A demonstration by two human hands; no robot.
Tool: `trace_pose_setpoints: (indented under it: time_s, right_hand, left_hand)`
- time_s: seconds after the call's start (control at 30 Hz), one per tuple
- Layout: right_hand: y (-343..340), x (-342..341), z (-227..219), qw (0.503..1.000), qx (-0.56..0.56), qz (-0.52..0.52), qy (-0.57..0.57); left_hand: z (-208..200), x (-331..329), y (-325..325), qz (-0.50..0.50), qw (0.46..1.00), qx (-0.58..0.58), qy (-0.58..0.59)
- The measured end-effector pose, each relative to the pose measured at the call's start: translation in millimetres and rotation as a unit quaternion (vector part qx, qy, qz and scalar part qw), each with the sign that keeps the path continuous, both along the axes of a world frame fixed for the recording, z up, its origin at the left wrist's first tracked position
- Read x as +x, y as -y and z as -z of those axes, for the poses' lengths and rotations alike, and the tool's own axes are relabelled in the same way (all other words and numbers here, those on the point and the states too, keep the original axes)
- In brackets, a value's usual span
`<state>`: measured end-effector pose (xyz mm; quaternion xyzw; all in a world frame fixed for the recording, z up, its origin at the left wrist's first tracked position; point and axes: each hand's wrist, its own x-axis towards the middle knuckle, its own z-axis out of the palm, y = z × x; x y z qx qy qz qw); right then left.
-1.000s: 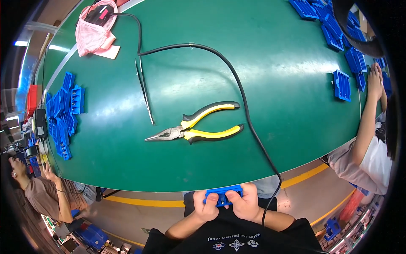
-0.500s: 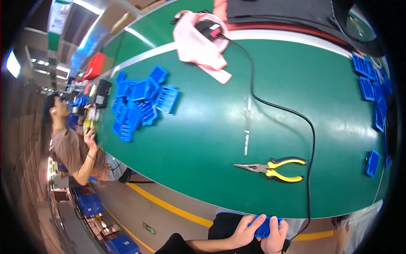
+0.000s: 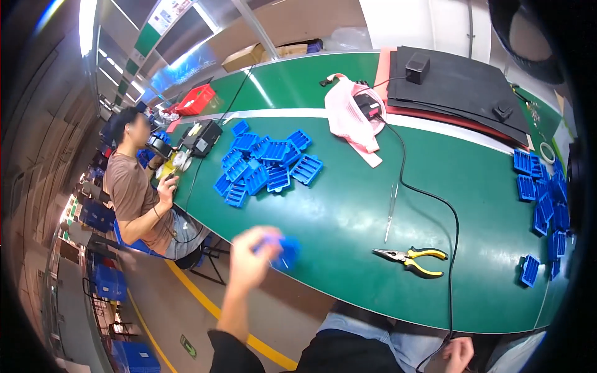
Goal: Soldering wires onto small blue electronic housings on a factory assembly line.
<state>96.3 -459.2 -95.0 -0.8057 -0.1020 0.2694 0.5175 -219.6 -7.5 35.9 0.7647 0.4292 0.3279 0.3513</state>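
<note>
Raised over the table's near edge at left of centre, my left hand (image 3: 249, 258) grips a small blue plastic case (image 3: 287, 252); both are smeared by motion. Beyond it lies a heap of blue slotted plastic cases (image 3: 264, 158). My right hand (image 3: 459, 354) is low beside the black cable (image 3: 457, 248), below the table edge, with curled fingers and nothing visible in them. On the green table (image 3: 348, 261), between the hands and farther in, rest long-nose pliers (image 3: 413, 258) with yellow and black handles. A thin pair of metal tweezers (image 3: 392, 211) lies just past them.
More blue cases (image 3: 541, 193) are strewn along the right end. A pink cloth pouch (image 3: 351, 118) and black sheets (image 3: 460, 93) lie at the back. A co-worker (image 3: 140, 180) sits at the left near a black device (image 3: 202, 138) and a red bin (image 3: 196, 99).
My hands have parted: the left carried the blue case up and leftward from my lap, while the right moved right and holds no visible case. The view has shifted, showing more of the table's back.
</note>
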Motion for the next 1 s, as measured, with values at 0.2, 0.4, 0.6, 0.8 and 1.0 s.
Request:
trace_pose_setpoints:
  time_s: [0.2,0.4,0.6,0.8,1.0]
  right_hand:
    - [-21.2,22.6,-53.4,0.92,0.269,0.047,0.28]
    - [-134.9,32.0,-132.7,0.818,0.192,-0.269,0.471]
    - [-245.9,29.2,-114.7,0.702,0.064,-0.489,0.514]
    - [-288.9,43.6,-78.1,0.666,0.044,-0.482,0.567]
    - [-297.6,46.5,-42.9,0.773,0.144,-0.371,0.493]
  left_hand:
    - [23.9,-31.0,-199.9,-0.196,0.976,0.058,0.08]
    - [36.9,-30.8,-276.0,-0.206,0.97,0.11,-0.072]
    - [-2.8,7.6,-207.4,-0.121,0.94,0.303,-0.102]
    - [-46.2,121.0,-65.5,0.115,0.963,0.241,-0.026]
    - [-54.6,272.2,77.4,0.469,0.852,0.233,-0.035]
